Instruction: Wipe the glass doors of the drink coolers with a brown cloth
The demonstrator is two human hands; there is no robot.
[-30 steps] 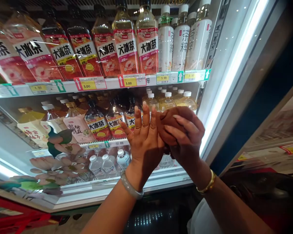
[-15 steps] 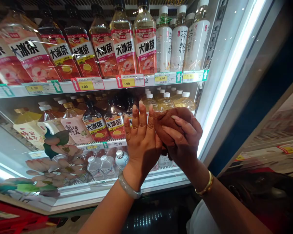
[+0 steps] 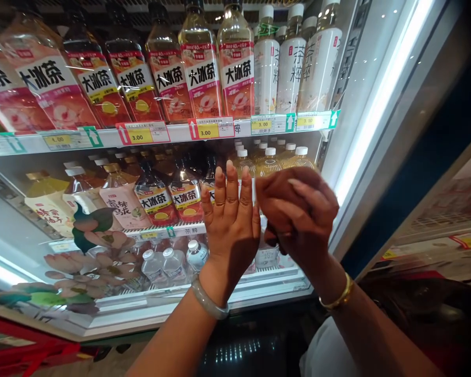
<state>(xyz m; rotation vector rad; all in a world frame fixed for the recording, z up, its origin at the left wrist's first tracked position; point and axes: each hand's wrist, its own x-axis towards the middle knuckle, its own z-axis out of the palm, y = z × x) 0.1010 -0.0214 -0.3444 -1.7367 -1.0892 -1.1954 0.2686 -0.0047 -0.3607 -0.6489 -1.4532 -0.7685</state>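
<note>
My left hand [image 3: 231, 222] is raised with its fingers stretched up and close together, palm flat toward the glass door of a drinks cooler [image 3: 43, 309]. It wears a pale bangle on the wrist. My right hand [image 3: 304, 220], with a gold bangle, is closed on a bunched brown cloth [image 3: 272, 195] held against the glass just right of the left hand. A small gap separates the two hands. Both hands hide part of the middle shelf's bottles.
Behind the glass, tea bottles [image 3: 204, 73] fill the top shelf above yellow price tags [image 3: 208, 130]. More bottles [image 3: 153, 196] stand on the middle shelf, and water bottles [image 3: 172, 262] below. A bright light strip [image 3: 377, 104] runs down the cooler's right frame. A red object [image 3: 23, 356] lies low on the left.
My right hand with the cloth has slid a little to the right, opening a gap from my left hand. The left hand has stayed almost in place.
</note>
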